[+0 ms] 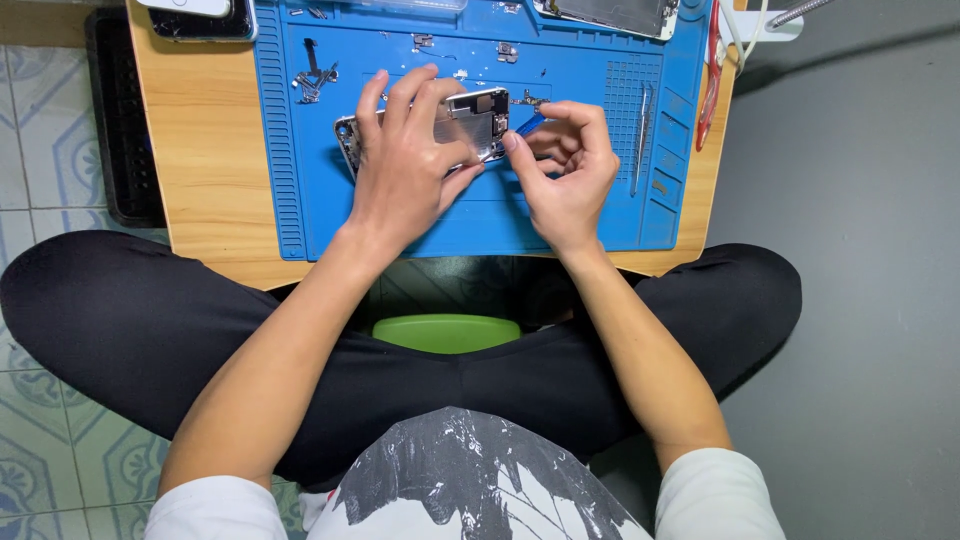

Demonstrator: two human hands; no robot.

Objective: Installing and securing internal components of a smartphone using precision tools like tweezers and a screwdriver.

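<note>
An opened phone body [470, 118] with its silver insides showing lies on a blue repair mat [300, 150]. My left hand [405, 160] rests over it, fingers spread and pressing it down on the mat. My right hand [565, 165] is at the phone's right end, fingers pinched around a small blue-handled tool [530, 123] whose tip meets the phone's edge. Much of the phone is hidden under my left hand.
The mat lies on a small wooden table [205, 130] above my crossed legs. Loose metal parts [312, 80] and tweezers [640, 140] lie on the mat, a red-handled tool [710, 75] at its right edge. Other phone pieces [615, 15] sit at the far edge, a dark tray [118, 110] to the left.
</note>
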